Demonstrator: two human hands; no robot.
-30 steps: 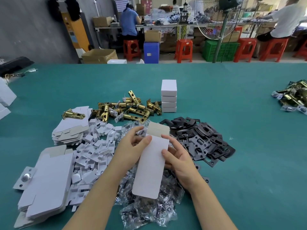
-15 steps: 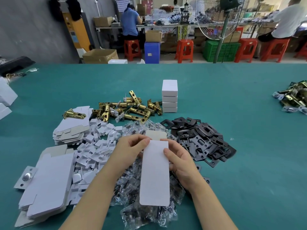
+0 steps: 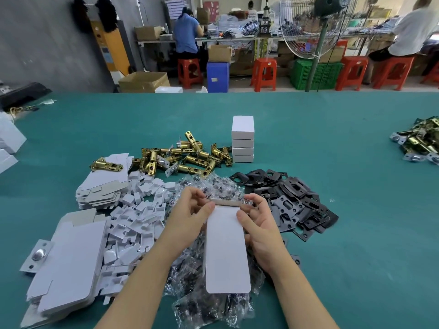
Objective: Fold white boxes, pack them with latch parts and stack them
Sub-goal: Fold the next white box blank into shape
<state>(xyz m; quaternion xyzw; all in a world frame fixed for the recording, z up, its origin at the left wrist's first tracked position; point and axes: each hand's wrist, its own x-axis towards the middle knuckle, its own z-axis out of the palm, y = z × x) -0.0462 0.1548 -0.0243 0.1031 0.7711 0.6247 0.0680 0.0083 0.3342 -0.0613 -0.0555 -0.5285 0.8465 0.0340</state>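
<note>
Both hands meet at frame centre, the left hand [image 3: 190, 214] and right hand [image 3: 260, 224] each pinching the top corners of a flat white box blank [image 3: 226, 252], thumbs on its face. Since a second ago, the blank has swung upright and its grey top flap [image 3: 229, 202] folded back. Finished white boxes [image 3: 242, 142] stand stacked above.

Matt white card box blank [image 3: 226, 248], glossy brass latches [image 3: 187, 157], crinkled clear plastic bags [image 3: 213, 307].

latches [image 3: 183, 157] left of box stack [image 3: 242, 141]
</note>
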